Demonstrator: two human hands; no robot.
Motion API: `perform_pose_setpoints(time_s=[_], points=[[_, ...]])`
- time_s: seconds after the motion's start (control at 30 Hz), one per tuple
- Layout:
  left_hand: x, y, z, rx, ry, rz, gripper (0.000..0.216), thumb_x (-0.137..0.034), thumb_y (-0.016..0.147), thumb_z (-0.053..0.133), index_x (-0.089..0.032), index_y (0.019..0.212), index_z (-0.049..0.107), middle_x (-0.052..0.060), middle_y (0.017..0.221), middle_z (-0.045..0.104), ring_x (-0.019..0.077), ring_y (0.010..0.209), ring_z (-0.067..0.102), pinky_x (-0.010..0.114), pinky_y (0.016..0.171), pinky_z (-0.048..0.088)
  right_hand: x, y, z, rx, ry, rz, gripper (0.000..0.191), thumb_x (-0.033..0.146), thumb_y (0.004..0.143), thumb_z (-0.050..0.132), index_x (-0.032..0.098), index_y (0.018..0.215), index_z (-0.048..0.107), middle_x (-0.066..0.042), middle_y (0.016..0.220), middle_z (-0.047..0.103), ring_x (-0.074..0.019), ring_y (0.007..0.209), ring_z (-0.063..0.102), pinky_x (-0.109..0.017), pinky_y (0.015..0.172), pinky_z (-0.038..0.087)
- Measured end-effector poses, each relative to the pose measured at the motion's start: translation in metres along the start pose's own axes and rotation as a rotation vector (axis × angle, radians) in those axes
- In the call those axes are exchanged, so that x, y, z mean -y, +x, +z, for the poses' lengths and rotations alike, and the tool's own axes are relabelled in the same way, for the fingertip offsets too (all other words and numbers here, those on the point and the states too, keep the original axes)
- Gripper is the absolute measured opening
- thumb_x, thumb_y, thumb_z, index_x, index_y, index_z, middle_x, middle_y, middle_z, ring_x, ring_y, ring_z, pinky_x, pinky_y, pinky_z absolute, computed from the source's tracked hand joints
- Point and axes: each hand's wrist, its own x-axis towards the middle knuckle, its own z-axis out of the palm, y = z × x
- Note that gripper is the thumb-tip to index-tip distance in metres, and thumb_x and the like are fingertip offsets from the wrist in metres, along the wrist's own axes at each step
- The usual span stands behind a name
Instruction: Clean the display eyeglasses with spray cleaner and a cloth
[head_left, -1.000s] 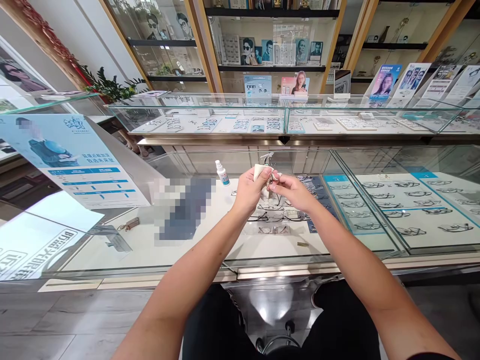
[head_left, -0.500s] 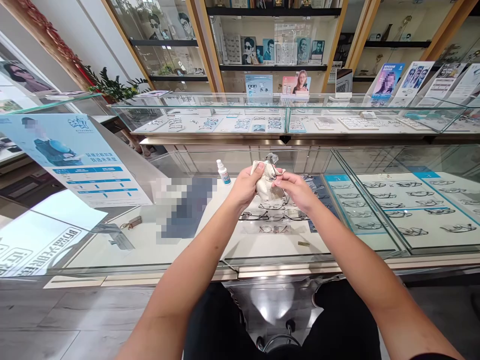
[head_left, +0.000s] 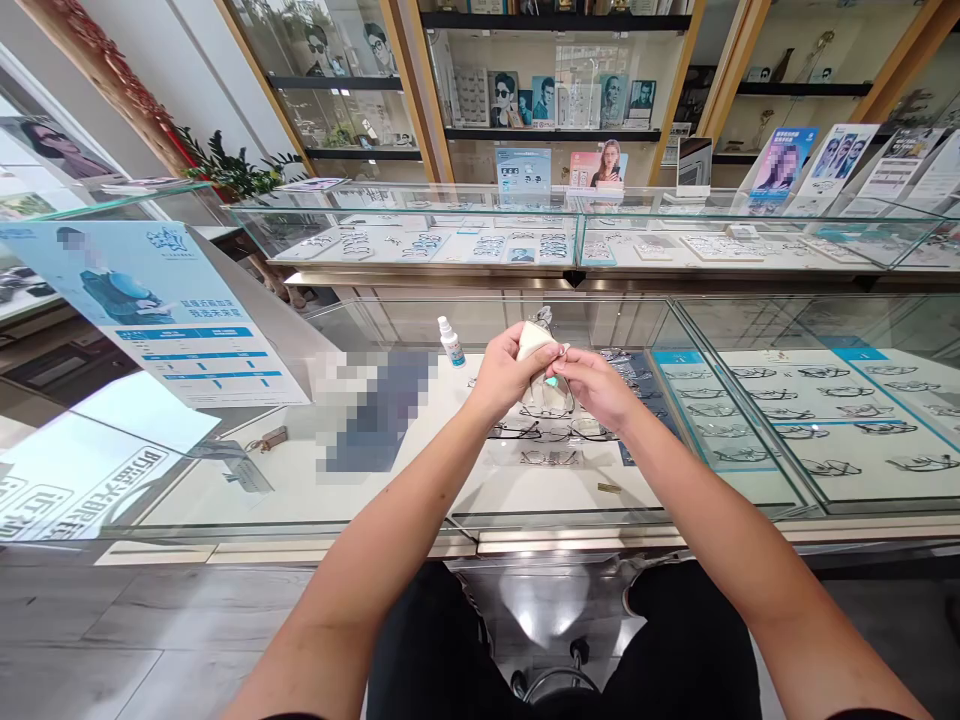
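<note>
Over the glass counter, my left hand [head_left: 508,372] is closed around a cream cleaning cloth [head_left: 534,339], with the thumb pressed on top. The cloth is folded over a pair of eyeglasses [head_left: 553,381], most of which it and my fingers hide. A greenish glint shows on a lens below the thumb, and a thin dark temple hangs beneath. My right hand [head_left: 596,385] pinches the eyeglasses close to the left fingertips, beside the cloth's edge. A white spray bottle [head_left: 451,343] stands upright on the counter, to the left of my hands.
Under the counter glass [head_left: 420,510] lie rows of eyeglass frames [head_left: 832,468]. A blue-and-white sign [head_left: 202,330] stands at the left, near a small brown key fob [head_left: 271,438]. Behind runs a second glass case [head_left: 450,225]. My knees are below the front edge.
My left thumb and the cloth have shifted toward the right hand, covering more of the eyeglasses. Both hands now meet closely. The whole view has moved slightly.
</note>
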Motion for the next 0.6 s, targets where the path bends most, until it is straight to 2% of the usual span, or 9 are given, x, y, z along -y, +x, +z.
perform_pose_setpoints(time_s=[0.07, 0.17, 0.23, 0.3, 0.4, 0.47, 0.6], points=[[0.003, -0.001, 0.003, -0.055, -0.001, 0.026, 0.055, -0.065, 0.074, 0.100, -0.018, 0.084, 0.074, 0.001, 0.073, 0.075, 0.0114, 0.059, 0.059, 0.026, 0.059, 0.046, -0.004, 0.000, 0.004, 0.002, 0.002, 0.005, 0.036, 0.053, 0.071, 0.093, 0.022, 0.077, 0.076, -0.002, 0.087, 0.069, -0.0184, 0.088, 0.058, -0.033, 0.082, 0.047], [0.004, -0.001, 0.006, -0.090, -0.029, 0.023, 0.059, -0.075, 0.078, 0.092, -0.019, 0.082, 0.074, 0.001, 0.071, 0.074, 0.0121, 0.056, 0.058, 0.028, 0.059, 0.048, -0.007, 0.000, 0.006, -0.018, -0.013, 0.004, 0.035, 0.053, 0.070, 0.092, 0.023, 0.077, 0.076, -0.003, 0.089, 0.069, -0.0196, 0.091, 0.058, -0.034, 0.084, 0.047], [0.001, 0.000, 0.004, -0.058, -0.049, -0.009, 0.063, -0.080, 0.080, 0.088, -0.018, 0.081, 0.076, 0.002, 0.067, 0.072, 0.0142, 0.058, 0.061, 0.030, 0.061, 0.051, -0.004, 0.000, 0.006, -0.031, -0.034, -0.018, 0.034, 0.052, 0.071, 0.092, 0.023, 0.075, 0.076, -0.003, 0.093, 0.070, -0.0197, 0.093, 0.058, -0.033, 0.085, 0.047], [-0.003, 0.002, -0.001, 0.005, -0.071, -0.055, 0.064, -0.081, 0.080, 0.088, -0.017, 0.084, 0.080, 0.005, 0.071, 0.076, 0.0178, 0.065, 0.068, 0.032, 0.067, 0.056, 0.001, -0.001, 0.003, -0.047, -0.041, -0.023, 0.033, 0.052, 0.070, 0.092, 0.023, 0.072, 0.075, -0.002, 0.092, 0.068, -0.0187, 0.090, 0.057, -0.032, 0.082, 0.046], [-0.009, 0.005, -0.008, 0.111, -0.116, -0.134, 0.061, -0.071, 0.074, 0.097, -0.016, 0.097, 0.085, 0.011, 0.096, 0.086, 0.0240, 0.083, 0.078, 0.035, 0.079, 0.061, 0.009, -0.001, -0.002, -0.076, -0.015, 0.013, 0.034, 0.050, 0.066, 0.092, 0.023, 0.071, 0.072, -0.001, 0.085, 0.066, -0.0172, 0.081, 0.054, -0.031, 0.076, 0.045], [-0.011, 0.005, -0.010, 0.169, -0.137, -0.167, 0.061, -0.063, 0.073, 0.101, -0.015, 0.107, 0.086, 0.014, 0.109, 0.087, 0.0250, 0.089, 0.080, 0.035, 0.081, 0.062, 0.012, -0.002, -0.004, -0.088, 0.006, 0.027, 0.035, 0.050, 0.066, 0.092, 0.024, 0.072, 0.069, 0.000, 0.082, 0.067, -0.0169, 0.078, 0.053, -0.031, 0.073, 0.045], [-0.011, 0.003, -0.007, 0.151, -0.123, -0.135, 0.060, -0.050, 0.067, 0.107, -0.016, 0.112, 0.085, 0.013, 0.117, 0.086, 0.0199, 0.085, 0.077, 0.031, 0.079, 0.060, 0.009, -0.001, -0.005, -0.081, 0.006, 0.027, 0.037, 0.052, 0.065, 0.093, 0.024, 0.073, 0.069, -0.001, 0.081, 0.068, -0.0182, 0.079, 0.056, -0.032, 0.074, 0.047]])
